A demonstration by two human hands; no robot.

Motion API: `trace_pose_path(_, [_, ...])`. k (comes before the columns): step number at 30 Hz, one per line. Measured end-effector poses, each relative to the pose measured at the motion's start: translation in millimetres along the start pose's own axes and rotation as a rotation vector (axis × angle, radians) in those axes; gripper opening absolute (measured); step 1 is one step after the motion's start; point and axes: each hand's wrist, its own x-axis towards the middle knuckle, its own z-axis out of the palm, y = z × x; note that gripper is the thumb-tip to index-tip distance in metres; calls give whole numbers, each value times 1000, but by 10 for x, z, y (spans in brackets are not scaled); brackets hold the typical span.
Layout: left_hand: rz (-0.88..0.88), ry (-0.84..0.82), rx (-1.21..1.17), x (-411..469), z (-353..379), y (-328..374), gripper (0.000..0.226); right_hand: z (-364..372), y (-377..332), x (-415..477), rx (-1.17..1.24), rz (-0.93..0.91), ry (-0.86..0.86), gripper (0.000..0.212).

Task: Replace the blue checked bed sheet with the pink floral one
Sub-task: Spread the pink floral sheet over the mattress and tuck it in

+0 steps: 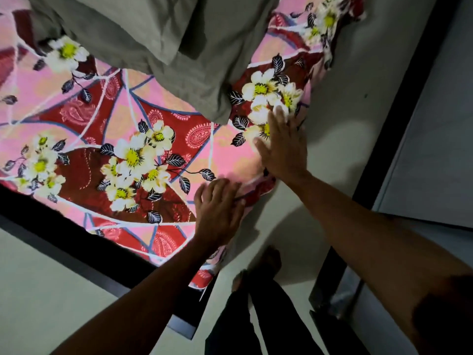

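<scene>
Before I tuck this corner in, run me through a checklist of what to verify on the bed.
1. The pink floral sheet covers the bed in view: ok.
2. No blue checked sheet shows: ok.
3. The left hand and right hand lie flat on the sheet near its edge: ok.
4. The sheet edge by the hands is rumpled, untucked: not ok.
5. The grey pillow rests on the sheet, apart from the hands: ok.
6. Far sides tucked: out of view, cannot tell.

Nothing legible on the pink floral sheet (117, 119), only printed pattern; dim, blurred edges possibly hiding small marks.
</scene>
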Motion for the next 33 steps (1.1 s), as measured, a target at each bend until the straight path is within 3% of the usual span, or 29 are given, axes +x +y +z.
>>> trace_pose_path(2, [27,30,-42,277,10,53,44,-37,105,-55,80,225,-1,81])
trace_pose_path(4, [48,38,-76,618,25,85,48,-128,176,-66,147,244,90,69])
trace_pose_path(7, [91,59,-128,1283,26,159,49,-217,226,168,162,-53,182,57])
trace_pose_path(9, [124,88,-188,1672,20,214,48,-204,129,446,141,-248,141,54])
trace_pose_path(13, [97,76,-297,2375,65,238,51,-215,221,1181,-37,-325,-10,59])
trace_pose_path(15, [164,23,-246,2637,154,214,54,-284,548,1542,-85,-206,16,58])
trace_pose_path(18, [198,-80,-93,2854,341,255,63,-508,1071,1953,-17,231,-9,65])
trace_pose_path(19, [170,-106,-45,2848,386,302,66,-600,1171,2035,-11,285,-3,65])
trace_pose_path(20, [151,-110,-21,2844,423,359,67,-681,1235,2128,-28,238,39,63])
trace_pose_path(22, [145,-101,-28,2841,429,465,64,-764,1209,2332,-33,-55,122,56])
trace_pose_path(25, [166,-49,-101,2968,371,567,57,-644,1001,2540,-28,-362,71,51])
trace_pose_path(27, [139,-24,-131,3145,343,579,56,-567,1012,2598,-97,-314,-21,54])
trace_pose_path(31, [32,-115,-195,3614,283,542,58,-740,1552,2960,-127,52,18,60])
trace_pose_path(33, [10,-109,-256,3770,193,559,53,-857,1631,3058,-117,-12,114,57])
